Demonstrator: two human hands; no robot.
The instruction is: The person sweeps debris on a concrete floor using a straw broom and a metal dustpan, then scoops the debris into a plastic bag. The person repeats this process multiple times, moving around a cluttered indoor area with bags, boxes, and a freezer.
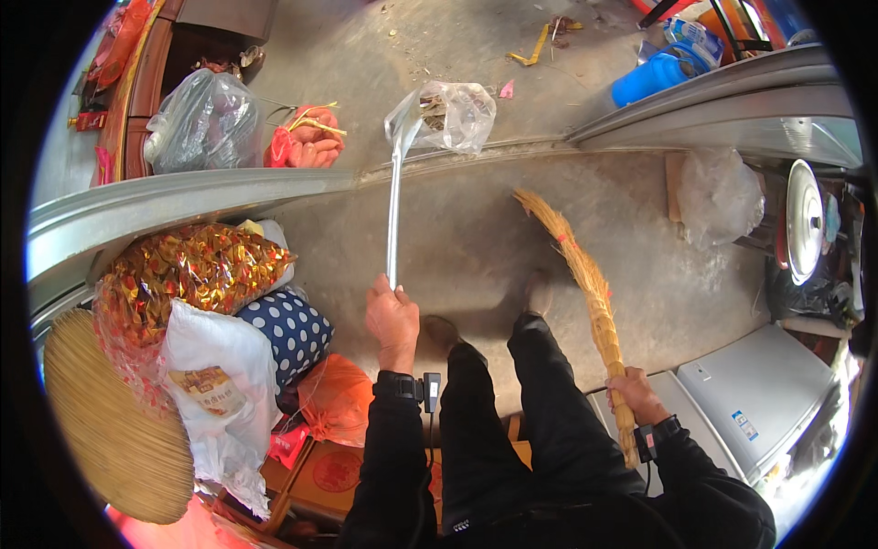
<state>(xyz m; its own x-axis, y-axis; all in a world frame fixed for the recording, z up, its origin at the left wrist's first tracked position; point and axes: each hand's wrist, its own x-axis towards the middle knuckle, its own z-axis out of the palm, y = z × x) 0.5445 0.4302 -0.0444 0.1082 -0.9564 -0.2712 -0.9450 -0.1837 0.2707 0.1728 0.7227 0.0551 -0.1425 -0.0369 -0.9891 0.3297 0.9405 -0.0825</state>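
My left hand (393,321) is closed around the end of a long metal handle (394,213). At its far end, by the door track, is a clear plastic bag (473,118) with brown debris (433,112) in it; what the handle ends in is partly hidden by the plastic. My right hand (638,396) grips a straw hand broom (588,278) near the butt of its bound handle. The broom slants forward over the concrete floor (453,226), its bristle tips to the right of the metal handle and nearer to me than the bag.
A floor track (528,145) crosses ahead between door panels. Sacks, a polka-dot bundle (288,333) and an orange bag (337,398) lie at left. Beyond the track are a red net bag (312,144), a yellow strip (535,53) and a blue container (645,79). A grey appliance (758,391) stands at right.
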